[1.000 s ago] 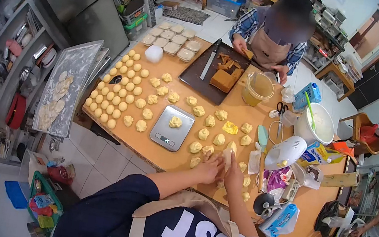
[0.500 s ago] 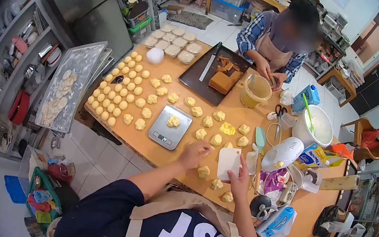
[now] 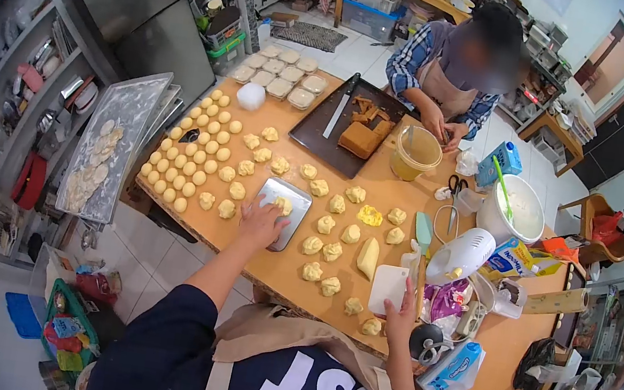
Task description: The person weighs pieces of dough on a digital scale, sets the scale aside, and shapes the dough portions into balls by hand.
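My left hand (image 3: 262, 225) reaches over the silver kitchen scale (image 3: 292, 223), fingers spread, the fingertips against a lump of yellow dough (image 3: 283, 205) on its plate. The hand covers part of the scale and its display. My right hand (image 3: 401, 312) holds a white dough scraper (image 3: 388, 289) at its edge, low over the table. Left of the scraper lies a longer, tapered piece of dough (image 3: 368, 258). Rough dough lumps (image 3: 332, 252) sit in loose rows between scale and scraper. Smooth round dough balls (image 3: 188, 168) stand close together at the table's left end.
Across the table (image 3: 258, 122) a person (image 3: 450, 78) works beside a tub (image 3: 416, 153) and a dark tray (image 3: 322, 128) with brown cake and a knife. A hand mixer (image 3: 461, 258), white bucket (image 3: 515, 209) and green spatula (image 3: 423, 231) crowd the right side. Filled containers (image 3: 282, 71) stand at the back left.
My left hand has moved left, from beside the scraper to the dough on the scale. My right hand and the scraper have come down and right, uncovering the long dough piece.
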### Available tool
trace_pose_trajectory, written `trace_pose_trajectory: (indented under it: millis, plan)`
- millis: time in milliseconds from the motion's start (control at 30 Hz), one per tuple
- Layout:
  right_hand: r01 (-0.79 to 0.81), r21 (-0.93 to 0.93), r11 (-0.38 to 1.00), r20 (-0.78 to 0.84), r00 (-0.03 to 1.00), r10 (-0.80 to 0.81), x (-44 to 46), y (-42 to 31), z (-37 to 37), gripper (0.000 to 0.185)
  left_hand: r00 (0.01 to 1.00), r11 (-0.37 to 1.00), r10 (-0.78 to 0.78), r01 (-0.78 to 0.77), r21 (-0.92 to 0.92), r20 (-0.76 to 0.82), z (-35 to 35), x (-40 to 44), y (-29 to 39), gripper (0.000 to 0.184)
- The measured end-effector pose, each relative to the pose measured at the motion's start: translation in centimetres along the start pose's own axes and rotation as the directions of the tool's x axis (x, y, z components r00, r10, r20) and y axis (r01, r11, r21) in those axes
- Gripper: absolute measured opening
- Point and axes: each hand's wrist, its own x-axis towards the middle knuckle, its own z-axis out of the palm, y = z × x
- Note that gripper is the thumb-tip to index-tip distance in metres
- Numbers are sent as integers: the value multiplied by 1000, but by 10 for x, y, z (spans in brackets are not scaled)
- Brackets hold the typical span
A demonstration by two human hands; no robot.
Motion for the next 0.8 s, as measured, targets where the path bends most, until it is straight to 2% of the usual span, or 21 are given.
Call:
trace_pose_trajectory:
  millis: [33, 100, 200, 267, 300, 367, 433, 467, 533, 600, 633, 700, 767, 800]
  plan:
    - [16, -21, 1000, 4, 1000, -16, 1, 3, -1, 73, 996, 999, -30, 29, 16, 83, -7, 4, 2, 48]
    - [55, -70, 996, 8, 998, -55, 3, 6, -3, 73, 998, 999, -1, 5, 54, -68, -8, 4, 4, 46]
    - [74, -112, 991, 12, 997, -73, 5, 8, -6, 72, 958, 997, 62, -71, -25, -279, 9, 9, 11, 41]
    - [15, -81, 997, 17, 1000, -14, 5, 5, -4, 72, 950, 989, 116, -139, -59, -291, 14, 3, 31, 37]
    - [59, -133, 989, 31, 998, -56, 5, 5, -4, 72, 959, 984, 155, -172, -51, -237, 12, -4, 48, 35]
    - [107, -198, 974, 53, 994, -99, 4, 4, -3, 71, 942, 902, 317, -335, -272, -107, 46, -21, 66, 31]
    - [64, -198, 978, 49, 997, -55, 3, -2, -1, 71, 803, 765, 585, -593, -251, -117, 48, -43, 88, 29]
    - [18, -182, 983, 36, 999, -11, 1, -4, -2, 70, 779, 736, 612, -624, -263, -138, 52, -49, 90, 29]
    - [74, -200, 977, 35, 997, -68, 1, 2, -8, 70, 724, 668, 666, -687, -286, -183, 58, -54, 94, 30]
    - [121, -252, 960, 33, 993, -117, 1, 11, -15, 71, 926, 819, 327, -377, -432, -188, 56, -42, 85, 32]
    - [142, -295, 945, 33, 990, -139, 1, 16, -21, 71, 976, 842, 136, -203, -501, -167, 50, -31, 75, 34]
    - [159, -357, 921, 30, 987, -159, -4, 13, -27, 72, 942, 945, 218, -269, -185, -255, 39, 1, 32, 41]
    - [156, -394, 906, 21, 987, -161, -10, -4, -27, 73, 944, 985, -39, -19, -173, -327, 24, 22, 9, 47]
    - [136, -391, 910, 6, 989, -145, -10, 1, -30, 74, 956, 982, -59, 4, -191, -286, 16, 30, -2, 47]
